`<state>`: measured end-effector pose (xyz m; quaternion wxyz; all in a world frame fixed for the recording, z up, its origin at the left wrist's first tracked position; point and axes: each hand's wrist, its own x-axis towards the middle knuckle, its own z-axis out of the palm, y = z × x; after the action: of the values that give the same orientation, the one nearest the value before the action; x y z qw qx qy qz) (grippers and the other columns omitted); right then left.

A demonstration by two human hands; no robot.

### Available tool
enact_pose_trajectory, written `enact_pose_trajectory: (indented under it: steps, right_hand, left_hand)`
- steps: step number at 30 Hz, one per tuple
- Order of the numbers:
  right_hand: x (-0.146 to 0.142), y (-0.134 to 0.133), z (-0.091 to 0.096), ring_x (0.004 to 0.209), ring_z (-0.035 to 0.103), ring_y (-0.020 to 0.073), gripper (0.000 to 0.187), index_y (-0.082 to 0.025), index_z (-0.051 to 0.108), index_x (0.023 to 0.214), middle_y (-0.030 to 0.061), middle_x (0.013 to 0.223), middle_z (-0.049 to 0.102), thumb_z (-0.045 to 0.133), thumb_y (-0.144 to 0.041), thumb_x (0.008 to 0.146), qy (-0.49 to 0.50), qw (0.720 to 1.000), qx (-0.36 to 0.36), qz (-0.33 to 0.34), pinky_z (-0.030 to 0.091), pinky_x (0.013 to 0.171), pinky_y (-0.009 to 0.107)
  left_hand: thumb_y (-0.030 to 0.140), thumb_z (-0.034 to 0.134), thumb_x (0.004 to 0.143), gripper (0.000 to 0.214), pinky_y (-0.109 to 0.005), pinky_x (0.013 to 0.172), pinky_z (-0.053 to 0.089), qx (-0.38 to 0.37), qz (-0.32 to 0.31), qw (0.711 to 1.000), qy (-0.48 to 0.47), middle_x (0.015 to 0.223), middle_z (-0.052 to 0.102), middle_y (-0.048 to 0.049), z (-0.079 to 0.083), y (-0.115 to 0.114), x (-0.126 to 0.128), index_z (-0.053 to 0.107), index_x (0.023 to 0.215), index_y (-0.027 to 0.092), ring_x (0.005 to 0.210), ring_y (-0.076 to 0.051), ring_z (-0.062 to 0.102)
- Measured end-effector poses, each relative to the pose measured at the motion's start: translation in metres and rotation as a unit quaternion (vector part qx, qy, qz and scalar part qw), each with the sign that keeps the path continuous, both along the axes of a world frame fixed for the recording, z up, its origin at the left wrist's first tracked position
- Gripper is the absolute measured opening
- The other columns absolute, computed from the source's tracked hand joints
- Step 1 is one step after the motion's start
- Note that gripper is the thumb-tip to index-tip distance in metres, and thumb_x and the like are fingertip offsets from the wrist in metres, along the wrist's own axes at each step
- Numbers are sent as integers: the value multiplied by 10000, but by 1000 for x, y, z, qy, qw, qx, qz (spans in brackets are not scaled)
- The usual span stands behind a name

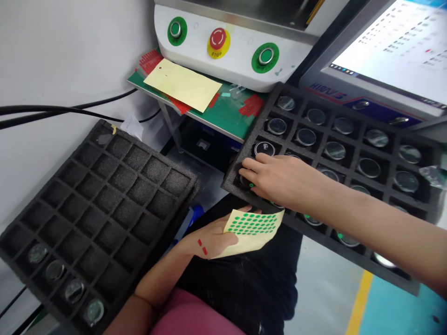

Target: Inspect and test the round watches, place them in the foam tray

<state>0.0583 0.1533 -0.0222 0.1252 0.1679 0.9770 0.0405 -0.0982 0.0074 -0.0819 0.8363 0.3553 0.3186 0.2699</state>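
Note:
My left hand (220, 237) grips a pale yellow sticker sheet (251, 242), its thumb on top. Rows of green dot stickers (254, 224) cover the sheet's upper part. Over the near left corner of the right-hand black foam tray (286, 221), my right hand (275, 177) has its fingers bent round a round glass-faced part, mostly hidden beneath them. A green dot shows by the fingertips. Just beyond them lies another round dark part (264, 149) in its compartment. Some front-row parts, such as this round part (312, 218), bear green dots.
At left, a second black foam tray (115, 181) holds several round parts (74, 291) along its near edge. A green shelf (223, 116) carries a yellow sheet (183, 83) and red strips. Behind are a machine panel with a stop button (218, 38) and a monitor (394, 46). Black cables (70, 110) cross at left.

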Motion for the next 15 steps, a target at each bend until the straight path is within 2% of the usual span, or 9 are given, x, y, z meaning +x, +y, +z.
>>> enact_pose_trajectory:
  steps: [4, 9, 15]
  right_hand:
    - [-3, -1, 2, 791, 595, 211, 158, -133, 653, 960, 108, 933, 633, 552, -225, 882, -15, 999, -11, -36, 271, 503, 295]
    - [1, 2, 2, 850, 631, 239, 266, -118, 638, 998, 109, 978, 644, 666, -302, 808, -30, 996, -25, -77, 290, 515, 296]
    - [-1, 1, 4, 830, 663, 261, 258, -130, 662, 905, 98, 884, 676, 680, -371, 816, -45, 991, -39, -123, 266, 506, 297]
  left_hand:
    - [218, 479, 726, 853, -480, 1222, 161, 5, 3, 1000, 21, 1605, 294, -46, 2, 1, 1, 242, 1544, 197, 1485, -277, 243]
    - [211, 473, 699, 800, -475, 1232, 83, 16, 6, 1000, 13, 1545, 416, 0, 0, 2, 1, 378, 1493, 228, 1500, -270, 193]
    - [239, 528, 699, 753, -492, 1184, 237, -34, 43, 998, -13, 1487, 498, -45, -8, -3, 3, 458, 1448, 210, 1382, -322, 425]
